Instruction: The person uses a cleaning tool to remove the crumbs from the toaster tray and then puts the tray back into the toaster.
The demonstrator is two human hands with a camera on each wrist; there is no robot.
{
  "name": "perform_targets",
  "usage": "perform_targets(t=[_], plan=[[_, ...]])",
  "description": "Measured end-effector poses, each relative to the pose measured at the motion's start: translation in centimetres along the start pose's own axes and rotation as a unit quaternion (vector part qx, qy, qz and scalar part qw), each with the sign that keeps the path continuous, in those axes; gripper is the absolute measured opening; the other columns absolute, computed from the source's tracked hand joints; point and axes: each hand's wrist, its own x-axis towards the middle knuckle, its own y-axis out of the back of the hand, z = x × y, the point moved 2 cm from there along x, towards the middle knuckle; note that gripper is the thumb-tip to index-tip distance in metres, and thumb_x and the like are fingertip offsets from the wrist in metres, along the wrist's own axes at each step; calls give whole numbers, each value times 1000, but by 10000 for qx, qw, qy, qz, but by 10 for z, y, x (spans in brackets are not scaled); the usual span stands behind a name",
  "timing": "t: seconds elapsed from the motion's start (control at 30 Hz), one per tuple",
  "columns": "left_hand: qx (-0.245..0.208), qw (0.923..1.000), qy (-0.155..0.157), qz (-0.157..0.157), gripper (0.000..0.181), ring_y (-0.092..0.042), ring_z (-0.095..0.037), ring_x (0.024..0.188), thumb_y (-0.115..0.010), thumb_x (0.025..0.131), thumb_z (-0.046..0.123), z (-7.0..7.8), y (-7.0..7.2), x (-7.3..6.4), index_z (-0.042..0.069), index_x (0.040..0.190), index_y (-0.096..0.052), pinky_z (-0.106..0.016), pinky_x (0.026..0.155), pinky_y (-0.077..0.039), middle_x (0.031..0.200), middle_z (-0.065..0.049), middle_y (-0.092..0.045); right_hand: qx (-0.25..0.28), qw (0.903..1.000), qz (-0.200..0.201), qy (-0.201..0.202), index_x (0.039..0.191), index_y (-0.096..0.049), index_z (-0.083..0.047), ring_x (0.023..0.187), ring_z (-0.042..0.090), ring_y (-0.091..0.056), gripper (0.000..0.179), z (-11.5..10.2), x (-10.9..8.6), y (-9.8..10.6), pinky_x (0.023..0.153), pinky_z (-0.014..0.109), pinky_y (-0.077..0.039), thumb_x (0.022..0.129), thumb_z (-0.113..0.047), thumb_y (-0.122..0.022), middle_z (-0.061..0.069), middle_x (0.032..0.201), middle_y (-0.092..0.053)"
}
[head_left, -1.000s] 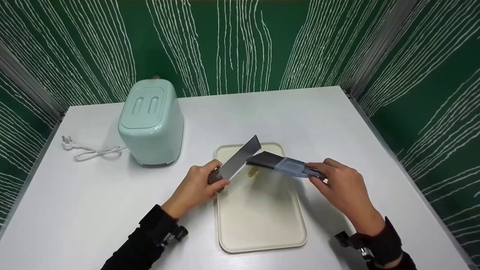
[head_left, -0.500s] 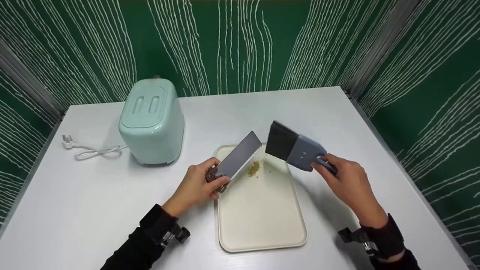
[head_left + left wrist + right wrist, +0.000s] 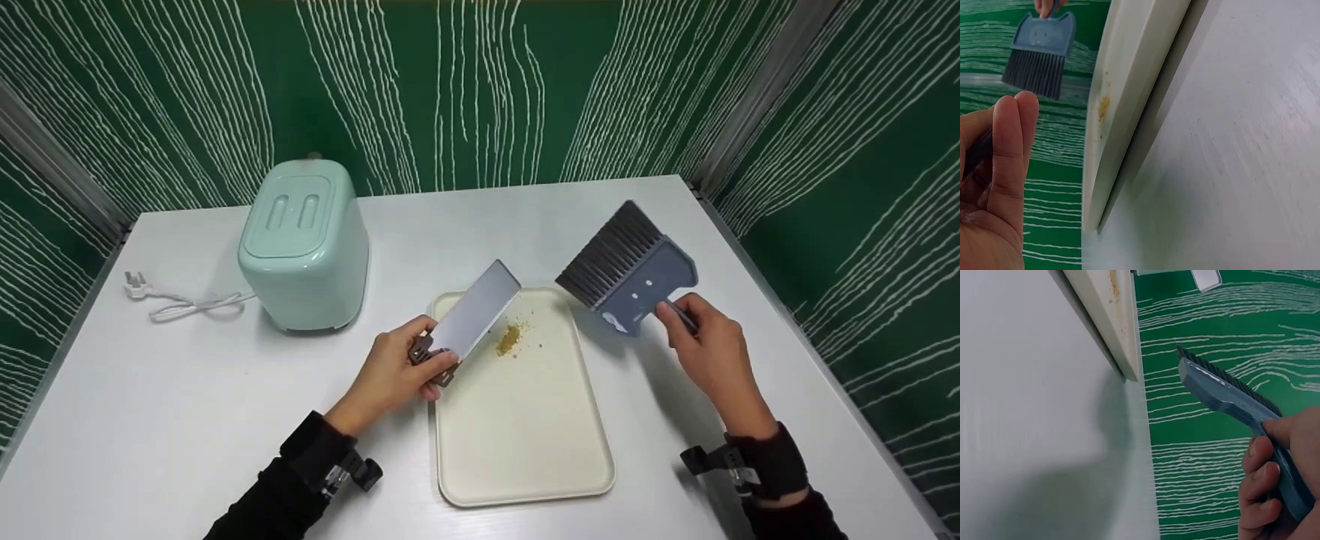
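Observation:
In the head view my left hand (image 3: 394, 367) pinches a narrow, flat metal crumb tray (image 3: 480, 304) by its brown end. The crumb tray is tilted above the upper left of a cream tray (image 3: 517, 435). My right hand (image 3: 712, 356) grips the handle of a blue-grey brush (image 3: 626, 262) with dark bristles, held up beyond the cream tray's right edge. Brown crumbs (image 3: 509, 340) lie on the cream tray between crumb tray and brush. In the right wrist view the fingers (image 3: 1261, 484) wrap round the handle. The left wrist view mostly hides the crumb tray behind the left hand.
A mint-green toaster (image 3: 304, 247) stands at the back left of the white table (image 3: 187, 397). Its white cord and plug (image 3: 199, 302) lie to the left. Green walls with white lines (image 3: 487, 97) rise behind and beside the table.
My right hand has lifted the brush away from the crumb tray, up and to the right, and turned its bristles upward. The left hand tilts the crumb tray slightly. More of the crumbs show.

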Motion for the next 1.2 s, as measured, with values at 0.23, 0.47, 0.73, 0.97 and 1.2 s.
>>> perform_targets(t=[0.23, 0.47, 0.73, 0.97, 1.2], plan=[[-252, 9995, 155, 73, 28, -70, -13, 49, -81, 98, 17, -3, -1, 1, 5, 116, -64, -52, 53, -65, 79, -13, -76, -167, 9981, -248, -531, 90, -56, -7, 65, 14, -49, 42, 25, 15, -1, 58, 30, -39, 114, -41, -51, 4, 75, -59], [-586, 9980, 216, 59, 29, -70, -13, 49, -77, 101, 14, -5, -2, 2, 2, 122, -63, -50, 53, -65, 82, -15, -76, -312, 9929, -689, -923, 90, -54, -5, 73, 22, -50, 44, 51, 29, -6, 64, 33, -39, 115, -39, -43, 11, 82, -60], [-923, 9953, 288, 93, 28, -69, -14, 49, -75, 102, 13, -6, -1, 3, -1, 122, -62, -55, 55, -64, 78, -13, -75, -417, 9834, -1340, -1149, 90, -48, -7, 72, 23, -46, 45, 71, 33, -10, 64, 34, -38, 116, -42, -37, 4, 77, -45], [-1107, 9930, 388, 121, 26, -70, -14, 49, -74, 102, 10, -6, -2, 3, -1, 120, -60, -50, 54, -65, 78, -12, -76, -501, 9777, -1500, -1381, 81, -47, -10, 67, 22, -46, 49, 82, 34, -9, 61, 33, -38, 114, -46, -41, 2, 71, -44], [-1182, 9920, 431, 137, 26, -70, -14, 49, -74, 102, 10, -4, -3, 3, -2, 119, -59, -50, 55, -65, 78, -12, -76, -582, 9756, -1464, -1532, 101, -62, 2, 75, 24, -54, 50, 85, 34, -9, 63, 32, -43, 112, -45, -47, 8, 80, -59]])
